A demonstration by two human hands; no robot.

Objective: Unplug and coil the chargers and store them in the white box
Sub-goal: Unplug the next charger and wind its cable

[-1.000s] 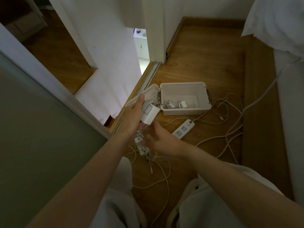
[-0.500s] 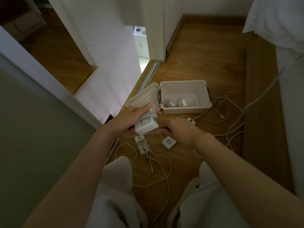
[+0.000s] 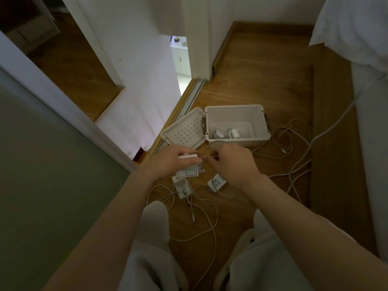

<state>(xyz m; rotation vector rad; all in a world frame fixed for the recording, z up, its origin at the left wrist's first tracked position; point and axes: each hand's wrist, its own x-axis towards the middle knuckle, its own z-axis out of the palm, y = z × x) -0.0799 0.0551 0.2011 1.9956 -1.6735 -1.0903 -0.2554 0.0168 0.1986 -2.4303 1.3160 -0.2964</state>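
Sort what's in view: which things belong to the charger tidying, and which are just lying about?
Job: charger brick in left hand, its cable in right hand, white box, coiled chargers inside, charger on floor, loose cables, power strip.
Bystanders: bedding, door track.

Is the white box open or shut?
Open. The box has its lid swung out flat beside it, and chargers show inside.

The left hand (image 3: 168,162) grips a white charger (image 3: 190,168). The right hand (image 3: 233,162) pinches its cable (image 3: 206,151) beside it. The white box (image 3: 237,141) stands open just beyond.
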